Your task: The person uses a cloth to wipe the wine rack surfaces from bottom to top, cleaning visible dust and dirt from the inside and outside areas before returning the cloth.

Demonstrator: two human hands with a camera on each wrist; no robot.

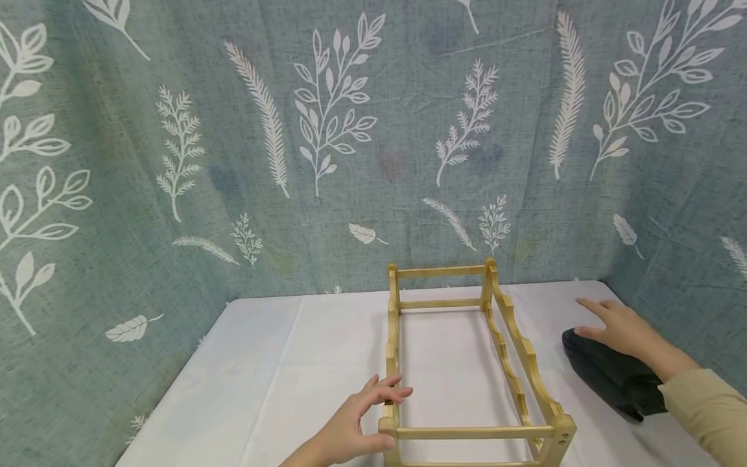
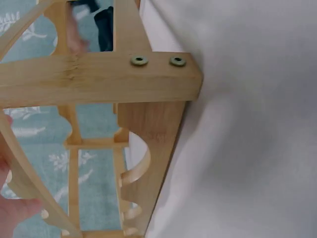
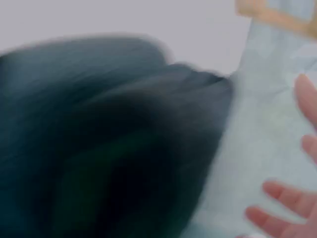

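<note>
A wooden rack [image 1: 528, 360] with scalloped side rails stands lengthwise on the white table. My left hand [image 1: 358, 421] is at its near left corner, thumb and fingers spread about the left rail; whether they touch it I cannot tell. In the left wrist view, part of this hand [image 2: 17, 210] shows beside a curved rail [image 2: 29, 181]. To the right of the rack lies a dark, soft, folded item [image 1: 613, 373], blurred in the right wrist view. Over its far end, my right hand [image 1: 621, 327] has its fingers extended and spread, holding nothing.
A white cloth [image 1: 315, 363] covers the table. Green fabric with white leaf prints [image 1: 403, 149] hangs behind and on both sides, close to the table's edges. Two metal fasteners [image 2: 139, 60] sit in the rack's end piece.
</note>
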